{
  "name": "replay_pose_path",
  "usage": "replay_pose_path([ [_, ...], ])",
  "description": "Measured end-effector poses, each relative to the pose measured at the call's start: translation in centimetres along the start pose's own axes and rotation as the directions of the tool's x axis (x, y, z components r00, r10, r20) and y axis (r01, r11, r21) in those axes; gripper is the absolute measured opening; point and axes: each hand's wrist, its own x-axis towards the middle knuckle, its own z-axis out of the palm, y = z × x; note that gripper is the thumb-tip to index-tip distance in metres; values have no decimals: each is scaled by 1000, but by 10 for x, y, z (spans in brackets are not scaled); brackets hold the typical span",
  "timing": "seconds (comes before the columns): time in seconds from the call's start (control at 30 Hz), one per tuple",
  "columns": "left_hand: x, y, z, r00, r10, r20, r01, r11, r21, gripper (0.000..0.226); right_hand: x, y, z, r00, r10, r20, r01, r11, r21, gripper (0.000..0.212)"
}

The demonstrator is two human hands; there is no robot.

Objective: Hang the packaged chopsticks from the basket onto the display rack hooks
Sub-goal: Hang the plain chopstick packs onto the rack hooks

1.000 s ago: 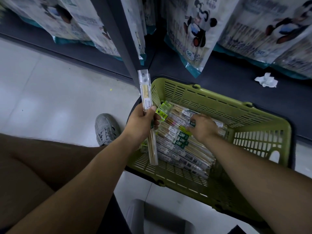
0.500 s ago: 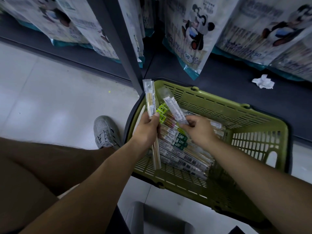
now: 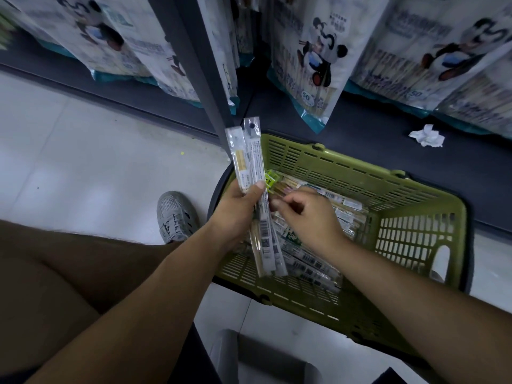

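Observation:
A green plastic basket [image 3: 393,189] sits on the floor and holds a pile of packaged chopsticks [image 3: 313,261]. My left hand [image 3: 238,214] grips two clear chopstick packs [image 3: 250,162] upright over the basket's left rim, thumb pressed on their front. Just to the right, my right hand [image 3: 307,217] hovers over the pile with fingers loosely curled and nothing in it, its fingertips close to the held packs. No rack hook shows; only the lower ends of hanging goods are visible.
A dark rack upright [image 3: 194,65] rises right behind the held packs. Large panda-printed bags [image 3: 313,59] hang above the dark base shelf [image 3: 360,134]. A crumpled white tissue [image 3: 426,135] lies on that shelf. My grey shoe [image 3: 174,214] rests left of the basket.
My right hand lifted a second pack out of the basket and passed it to my left hand, which now holds two. The right hand has let go and sits beside them.

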Motion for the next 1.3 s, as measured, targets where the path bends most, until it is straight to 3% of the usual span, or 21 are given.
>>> replay_pose_path([
  [0.07, -3, 12, -6, 997, 71, 5, -71, 991, 112, 29, -1, 19, -2, 999, 23, 32, -19, 994, -109, 13],
  [0.13, -5, 24, -10, 991, 135, 2, -132, 971, 197, 27, -6, 41, -1, 973, 148, 179, -112, 974, -196, 9],
  [0.23, -8, 31, -15, 986, 162, -31, -153, 969, 193, 23, -21, 67, 8, 897, 257, 358, -105, 913, -393, 28],
  [0.43, -5, 8, -28, 996, 87, 33, -93, 938, 334, 12, -33, 78, 38, 901, 287, 324, -28, 786, -618, 70],
  [0.5, -1, 3, -32, 999, 36, 30, -43, 957, 287, 8, -32, 78, 41, 910, 280, 306, -34, 785, -618, 65],
  [0.63, 4, 1, -37, 1000, 8, 17, -10, 989, 147, 24, -37, 81, 42, 944, 188, 273, 4, 816, -578, 48],
  [0.73, 7, -1, -37, 1000, -9, 3, 9, 995, 96, 28, -42, 82, 45, 932, 143, 334, 74, 827, -558, 55],
  [0.87, 7, 4, -39, 999, 14, -50, -13, 1000, 18, 22, -42, 80, 50, 917, 191, 351, 72, 785, -615, 70],
  [1.0, 7, 23, -49, 994, 101, -48, -95, 988, 118, 20, -44, 81, 54, 918, 204, 339, 44, 800, -599, 64],
  [1.17, 1, 14, -44, 994, 52, -95, -45, 996, 75, 18, -43, 82, 48, 944, 143, 299, 44, 840, -540, 36],
  [1.3, 2, 11, -42, 996, 23, -87, -19, 999, 44, 33, -39, 80, 45, 929, 175, 327, 69, 786, -615, 46],
])
